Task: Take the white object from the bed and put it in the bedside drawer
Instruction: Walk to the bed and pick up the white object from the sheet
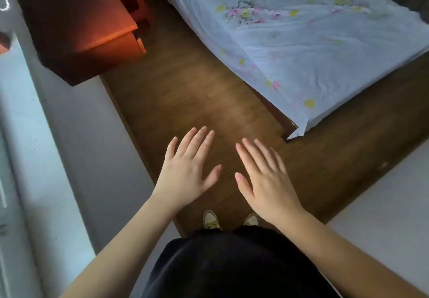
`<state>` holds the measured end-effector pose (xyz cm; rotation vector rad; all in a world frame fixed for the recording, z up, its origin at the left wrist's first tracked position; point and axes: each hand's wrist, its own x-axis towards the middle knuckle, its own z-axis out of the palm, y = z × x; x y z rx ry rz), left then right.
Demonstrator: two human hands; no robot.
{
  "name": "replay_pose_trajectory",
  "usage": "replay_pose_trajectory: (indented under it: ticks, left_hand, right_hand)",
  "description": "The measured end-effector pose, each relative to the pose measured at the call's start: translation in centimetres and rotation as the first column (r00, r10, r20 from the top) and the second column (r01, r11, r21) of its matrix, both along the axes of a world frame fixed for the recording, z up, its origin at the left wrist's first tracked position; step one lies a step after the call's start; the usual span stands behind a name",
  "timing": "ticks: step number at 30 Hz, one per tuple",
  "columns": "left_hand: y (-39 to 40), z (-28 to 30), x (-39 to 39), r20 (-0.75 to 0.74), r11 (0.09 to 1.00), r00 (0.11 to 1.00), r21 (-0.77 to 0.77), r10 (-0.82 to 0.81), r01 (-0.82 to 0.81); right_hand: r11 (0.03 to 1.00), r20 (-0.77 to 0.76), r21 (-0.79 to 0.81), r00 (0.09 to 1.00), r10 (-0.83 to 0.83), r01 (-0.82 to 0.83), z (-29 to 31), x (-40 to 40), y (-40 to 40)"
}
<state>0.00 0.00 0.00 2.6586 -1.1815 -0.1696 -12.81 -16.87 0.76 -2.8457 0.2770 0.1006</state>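
Two bare hands are held out flat over the wooden floor [185, 103], and neither one carries anything. Starting from the left, I see the white windowsill [27, 135] along the wall, and then the red-brown bedside cabinet [76, 19] at the top left, with its drawer [139, 42] pushed out a little at the front edge. I cannot tell how deep the drawer is open. Next comes my left hand [188, 170], fingers spread, grip released. Just beside it is my right hand [267, 181], also flat and released. Further right is the bed [313, 38] with a pale flowered sheet. I look for the white object on it, but I cannot find it in the part of the bed that shows; it may lie higher up, outside the view, or blend with the sheet. To do this step well, I think I should first turn the head toward the bed and find the object before I reach. Walking closer seems necessary, because the bed is well apart from both hands.
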Motion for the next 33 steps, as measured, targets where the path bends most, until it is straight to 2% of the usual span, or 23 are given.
replay_pose_trajectory:
  ticks: [4, 11, 20, 27, 33]
  left_hand:
    - [-0.4, -1.1, 1.4, -0.025, 0.998, 1.0, 0.057, -0.01, 0.011]
    - [-5.4, -1.8, 5.6, -0.008, 0.999, 1.0, 0.046, -0.012, 0.013]
    - [-14.6, -1.4, 13.2, 0.033, 0.995, 0.999, 0.102, 0.004, -0.007]
    - [-17.5, -0.9, 18.7, 0.032, 0.987, 0.998, 0.158, -0.046, 0.041]
    - [-19.3, -0.9, 28.3, 0.057, 0.991, 0.997, 0.129, -0.044, 0.037]
  right_hand:
    - [0.999, 0.0, -0.001, 0.999, -0.054, 0.054, -0.9, 0.4, -1.5]
    - [0.998, 0.02, 0.006, 0.998, -0.06, 0.06, -2.2, 3.7, -7.1]
    - [0.999, 0.1, 0.034, 0.995, 0.014, -0.017, -3.4, 12.3, -16.4]
    - [0.994, 0.128, 0.025, 0.987, 0.102, -0.106, -3.2, 19.4, -20.1]
    - [0.994, 0.113, 0.001, 0.987, 0.11, -0.111, -3.6, 28.6, -21.8]
